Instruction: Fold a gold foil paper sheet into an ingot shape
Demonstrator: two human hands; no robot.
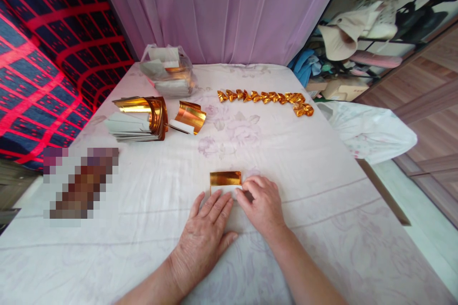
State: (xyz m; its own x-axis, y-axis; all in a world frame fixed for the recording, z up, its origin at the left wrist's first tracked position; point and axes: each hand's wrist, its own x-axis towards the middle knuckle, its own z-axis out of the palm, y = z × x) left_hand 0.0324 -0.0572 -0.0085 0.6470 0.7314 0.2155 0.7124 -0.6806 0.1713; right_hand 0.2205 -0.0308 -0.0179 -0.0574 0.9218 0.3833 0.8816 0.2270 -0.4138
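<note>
your left hand [207,231] lies flat, fingers spread, pressing the white lower part of a gold foil paper sheet [225,178]. your right hand [263,205] pinches its right edge, fingers curled. sheet lies flat on the floral bedsheet [304,152]. beyond: curled foil stack [143,116], a row of crinkly folded gold pieces [265,97].

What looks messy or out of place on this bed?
Little does. The row of folded gold paper pieces runs neatly but bunches up at its right end. The loose gold foil sheet curls upward rather than lying flat. A pixelated patch hides something at left.
</note>
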